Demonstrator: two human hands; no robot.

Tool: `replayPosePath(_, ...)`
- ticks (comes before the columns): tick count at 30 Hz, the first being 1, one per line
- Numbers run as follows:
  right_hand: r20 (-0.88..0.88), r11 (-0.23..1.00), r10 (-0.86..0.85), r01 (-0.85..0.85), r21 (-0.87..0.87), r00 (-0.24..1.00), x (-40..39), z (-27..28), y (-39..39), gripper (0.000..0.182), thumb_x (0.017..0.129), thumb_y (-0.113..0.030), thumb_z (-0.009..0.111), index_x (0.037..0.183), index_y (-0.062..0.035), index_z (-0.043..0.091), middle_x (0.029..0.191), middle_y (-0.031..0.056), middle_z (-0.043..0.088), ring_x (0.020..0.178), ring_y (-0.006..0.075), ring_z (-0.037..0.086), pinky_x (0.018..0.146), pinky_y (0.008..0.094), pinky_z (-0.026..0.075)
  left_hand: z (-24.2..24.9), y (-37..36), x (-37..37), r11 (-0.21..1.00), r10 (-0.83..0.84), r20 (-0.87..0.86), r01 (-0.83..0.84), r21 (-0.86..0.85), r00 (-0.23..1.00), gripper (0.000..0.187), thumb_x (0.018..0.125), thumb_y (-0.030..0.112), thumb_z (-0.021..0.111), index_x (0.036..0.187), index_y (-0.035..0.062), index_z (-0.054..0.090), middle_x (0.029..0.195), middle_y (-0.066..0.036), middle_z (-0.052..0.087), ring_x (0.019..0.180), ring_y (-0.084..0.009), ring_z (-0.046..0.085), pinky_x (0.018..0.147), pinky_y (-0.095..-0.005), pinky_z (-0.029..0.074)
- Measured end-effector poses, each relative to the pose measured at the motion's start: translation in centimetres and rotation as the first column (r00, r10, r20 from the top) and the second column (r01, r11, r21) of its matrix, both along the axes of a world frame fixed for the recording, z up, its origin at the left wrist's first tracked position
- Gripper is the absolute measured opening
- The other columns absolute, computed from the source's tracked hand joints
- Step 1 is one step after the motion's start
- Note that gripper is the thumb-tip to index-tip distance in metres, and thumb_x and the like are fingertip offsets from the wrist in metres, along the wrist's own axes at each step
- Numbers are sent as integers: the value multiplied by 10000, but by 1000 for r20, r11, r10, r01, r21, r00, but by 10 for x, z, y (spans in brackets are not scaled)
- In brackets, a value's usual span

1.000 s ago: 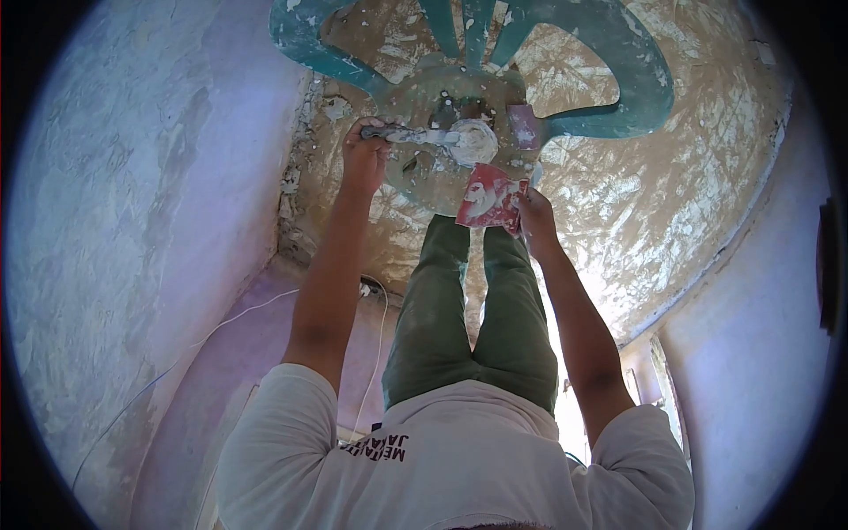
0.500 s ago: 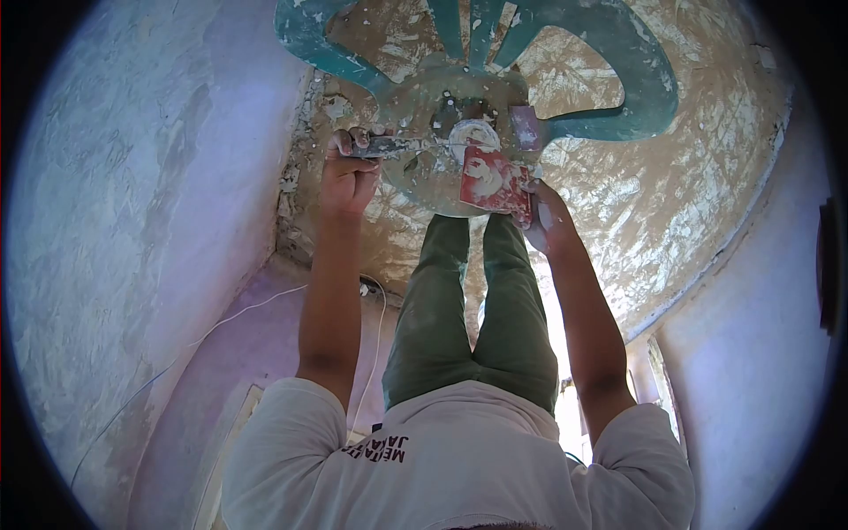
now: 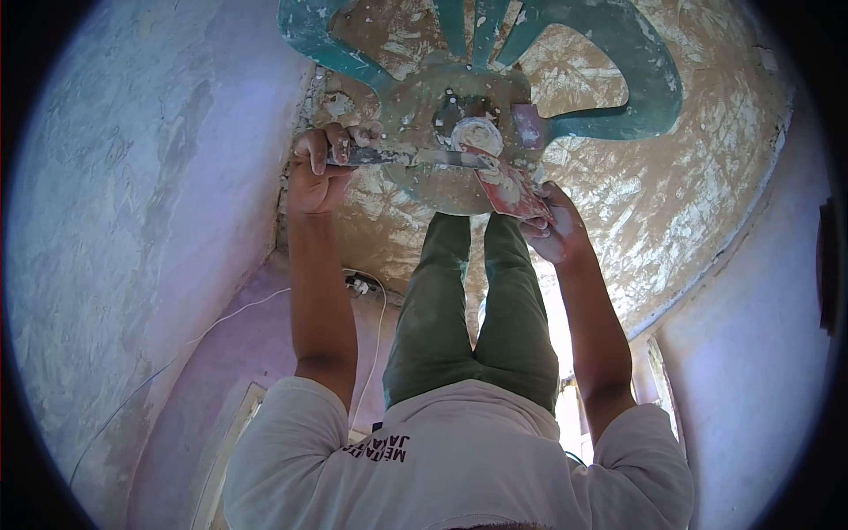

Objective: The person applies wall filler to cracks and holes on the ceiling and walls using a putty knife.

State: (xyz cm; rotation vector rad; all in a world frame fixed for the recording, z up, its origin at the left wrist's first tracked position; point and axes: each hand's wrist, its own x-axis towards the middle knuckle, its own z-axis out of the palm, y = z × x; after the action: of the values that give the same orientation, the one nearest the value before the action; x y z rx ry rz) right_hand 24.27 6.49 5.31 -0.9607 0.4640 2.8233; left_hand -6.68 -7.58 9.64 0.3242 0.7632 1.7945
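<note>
My left hand [image 3: 316, 172] is closed around the dark handle of a putty knife [image 3: 450, 158], its long blade pointing right and smeared with white paste. The blade's tip meets the upper edge of a red plastic spreader [image 3: 512, 190], which is tilted and coated with white putty. Gripping that spreader by its lower right side is my right hand [image 3: 558, 225]. Just behind the tools, a round container of white putty [image 3: 480, 132] sits on the seat of a green plastic chair [image 3: 415, 110], which is spattered with paste.
A small purplish block [image 3: 527, 126] lies on the chair seat, right of the container. The brown floor [image 3: 671, 177] is streaked with white. A plastered wall [image 3: 132, 221] rises at left, with a white cable [image 3: 247, 306] near its base.
My left hand has moved left and slightly down with the putty knife. The spreader has tilted and shifted right in my right hand, so its face shows narrower.
</note>
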Motion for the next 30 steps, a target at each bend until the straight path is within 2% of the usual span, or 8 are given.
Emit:
replayPosePath(5, 42, 1000, 2, -1, -24, 999, 3, 8, -3, 225, 859, -131, 474, 1040, 2, 498, 809, 82, 617, 443, 91, 489, 367, 203, 390, 10, 2, -2, 999, -33, -61, 34, 6, 998, 360, 688, -196, 561, 582, 138, 477, 760, -23, 558, 957, -251, 570, 971, -497, 363)
replayPosePath(8, -55, 998, 6, -3, 56, 998, 15, -4, -7, 271, 850, -152, 496, 1069, 7, 485, 898, 96, 613, 543, 96, 555, 399, 199, 420, 9, -2, -3, 999, -42, -59, 42, -1, 997, 360, 681, -195, 564, 580, 139, 472, 762, -27, 561, 954, -253, 569, 971, -500, 363)
replayPosePath(11, 203, 982, 7, -45, 184, 979, 8, 13, -8, 399, 834, -191, 534, 1158, 28, 451, 1017, 122, 593, 755, 138, 623, 541, 216, 507, 13, 0, -1, 999, -41, -85, 43, 19, 996, 360, 669, -206, 554, 592, 136, 470, 763, -27, 561, 959, -261, 567, 967, -501, 368)
replayPosePath(14, 73, 958, 30, -49, 284, 997, 14, 21, -2, 538, 815, -223, 572, 1242, 51, 391, 1130, 147, 553, 959, 194, 608, 741, 278, 537, 16, -3, 0, 998, 44, -35, -45, -38, 998, 363, 640, -236, 521, 618, 123, 465, 788, -42, 556, 958, -277, 567, 962, -494, 375)
replayPosePath(17, 31, 941, -45, 32, 336, 999, 25, 27, 9, 560, 812, -189, 579, 1273, 52, 371, 1187, 163, 531, 1067, 238, 561, 918, 382, 474, 12, -5, -1, 982, 129, -89, -140, -125, 988, 341, 590, -242, 493, 677, 88, 488, 831, -67, 555, 965, -288, 567, 951, -474, 393)
replayPosePath(21, 143, 892, 10, -73, 446, 990, 45, 28, 21, 587, 782, -192, 607, 1265, 51, 379, 1196, 158, 522, 1063, 238, 561, 902, 371, 485, -11, 7, 25, 937, 107, -255, -183, -297, 961, 346, 537, -194, 467, 804, 13, 545, 900, -107, 577, 941, -263, 580, 867, -392, 463)
replayPosePath(25, 192, 895, 1, -86, 438, 981, 64, 28, 19, 594, 773, -196, 600, 1259, 63, 380, 1168, 152, 536, 1046, 224, 567, 890, 343, 488, -45, 24, 65, 859, 95, -322, -241, -452, 942, 348, 585, -166, 480, 874, 9, 565, 936, -113, 602, 923, -243, 604, 849, -349, 475)
replayPosePath(30, 230, 883, -41, -73, 464, 972, 66, 48, 18, 607, 778, -230, 596, 1275, 39, 376, 1138, 138, 552, 969, 184, 592, 733, 255, 512, -97, 34, 97, 749, 37, -544, -384, -541, 839, 348, 604, -153, 464, 896, -5, 583, 904, -85, 611, 819, -172, 609, 769, -275, 473)
